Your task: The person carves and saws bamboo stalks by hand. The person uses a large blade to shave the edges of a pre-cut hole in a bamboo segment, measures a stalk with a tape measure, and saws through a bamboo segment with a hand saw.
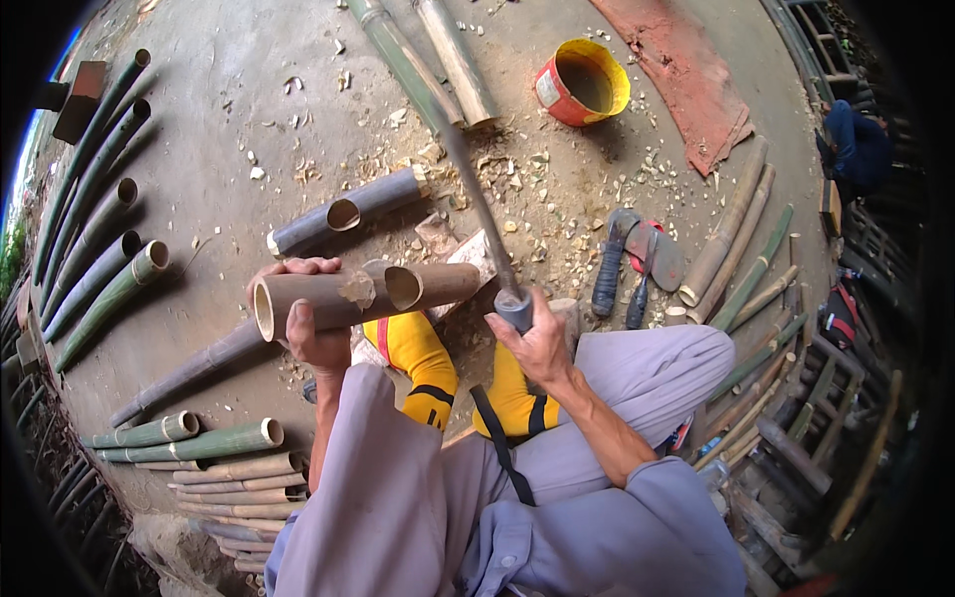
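Left hand [313, 333]: fingers wrapped right round a short brown bamboo section [313, 298], thumb on the near side, fingertips showing over the top edge. Firm full grip. Section lies roughly level, open hollow end pointing to the person's left, far end notched.

Right hand [537, 343]: fist closed on the grey handle end of a long blade [477, 199]. Blade is motion-blurred, running up and away from the hand toward the top of the view; exact edge position can't be told.

Everything below is placed relative to the held bamboo section:
- Just right of it, touching or nearly so at the notched end: second short brown bamboo piece [433, 286], hollow end facing the camera.
- Directly behind it: grey-blue bamboo length [348, 212] on the ground, notched hole in its side.
- Beneath and toward the person: yellow boots [423, 358], grey trouser knees either side.
- Far right: knives [632, 274] with dark handles on the ground, then a bundle of thin bamboo poles [741, 254].
- Behind and right, well apart: red and yellow bucket [582, 85], open top.
- Left: row of green bamboo poles [95, 259].
- Below left: stacked cut sections [214, 453].
- All round: wood chips [517, 189] on concrete floor.
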`<state>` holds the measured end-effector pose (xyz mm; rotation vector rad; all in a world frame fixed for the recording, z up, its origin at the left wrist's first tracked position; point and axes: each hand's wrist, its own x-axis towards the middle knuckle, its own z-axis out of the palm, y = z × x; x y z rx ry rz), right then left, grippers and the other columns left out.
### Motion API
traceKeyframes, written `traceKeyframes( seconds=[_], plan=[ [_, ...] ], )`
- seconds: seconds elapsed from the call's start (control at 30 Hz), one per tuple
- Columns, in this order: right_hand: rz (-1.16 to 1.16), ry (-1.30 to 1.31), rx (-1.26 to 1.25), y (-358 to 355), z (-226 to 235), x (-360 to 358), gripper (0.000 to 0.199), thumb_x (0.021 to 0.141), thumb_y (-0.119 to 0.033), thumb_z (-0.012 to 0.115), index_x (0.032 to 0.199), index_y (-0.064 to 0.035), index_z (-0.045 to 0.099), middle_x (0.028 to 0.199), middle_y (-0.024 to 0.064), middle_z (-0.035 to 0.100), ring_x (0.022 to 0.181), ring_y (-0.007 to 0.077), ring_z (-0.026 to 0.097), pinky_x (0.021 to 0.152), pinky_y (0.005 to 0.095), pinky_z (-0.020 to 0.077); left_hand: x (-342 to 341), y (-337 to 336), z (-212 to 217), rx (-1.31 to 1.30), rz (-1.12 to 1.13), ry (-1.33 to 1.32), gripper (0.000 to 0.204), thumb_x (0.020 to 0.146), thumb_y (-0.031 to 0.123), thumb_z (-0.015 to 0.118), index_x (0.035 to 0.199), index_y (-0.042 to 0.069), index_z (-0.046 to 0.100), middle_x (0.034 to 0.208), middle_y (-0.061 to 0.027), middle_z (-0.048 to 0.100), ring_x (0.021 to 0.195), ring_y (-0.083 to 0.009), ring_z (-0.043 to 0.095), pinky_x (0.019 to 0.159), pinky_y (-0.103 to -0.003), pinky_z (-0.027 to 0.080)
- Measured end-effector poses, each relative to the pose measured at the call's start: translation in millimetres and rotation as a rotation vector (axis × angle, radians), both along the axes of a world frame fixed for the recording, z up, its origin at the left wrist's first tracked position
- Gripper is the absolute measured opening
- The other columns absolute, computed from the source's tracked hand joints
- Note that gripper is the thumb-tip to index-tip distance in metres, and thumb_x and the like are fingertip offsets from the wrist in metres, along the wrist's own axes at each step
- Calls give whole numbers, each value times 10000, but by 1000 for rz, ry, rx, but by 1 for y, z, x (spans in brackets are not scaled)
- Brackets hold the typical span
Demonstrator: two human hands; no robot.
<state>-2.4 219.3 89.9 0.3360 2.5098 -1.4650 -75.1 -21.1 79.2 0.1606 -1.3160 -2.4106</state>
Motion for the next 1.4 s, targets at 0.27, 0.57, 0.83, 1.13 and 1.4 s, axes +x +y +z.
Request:
traceKeyframes(
  seconds=[0.27,0.57,0.83,1.13,1.4],
  plan=[
    [41,-202,64,13,-49,4,371,827,-259,681,977,40,519,810,211,654,712,327,666,607,391,515,-9,-9,23,-117,-38,-335,577,695,222,640,1189,-14,457,1015,-141,535,915,-246,552,867,-377,452],
    [-3,348,46,-7,-1,8,354,813,-264,710,961,-27,493,751,150,643,679,240,675,544,334,518,-10,10,25,-24,247,-129,380,793,145,585,1139,57,456,908,-133,536,829,-265,569,772,-451,515],
    [39,-242,2,1,-14,6,404,823,-290,694,1000,17,499,786,191,652,735,295,683,594,347,522,-5,6,20,-40,195,-47,504,690,180,587,1153,56,428,871,-129,516,792,-254,550,773,-444,500],
    [46,-181,124,13,-54,19,401,814,-309,694,962,27,533,785,190,654,674,313,665,591,365,516,8,-3,10,-83,-45,113,580,686,202,608,1223,88,421,956,-131,500,898,-276,535,844,-471,462],
    [13,239,-73,5,-16,14,356,780,-265,739,913,-12,528,747,136,652,614,244,650,557,332,502,10,-25,3,-126,-211,137,624,669,233,655,1216,63,409,1003,-161,512,969,-301,525,916,-486,415]
  ],
)
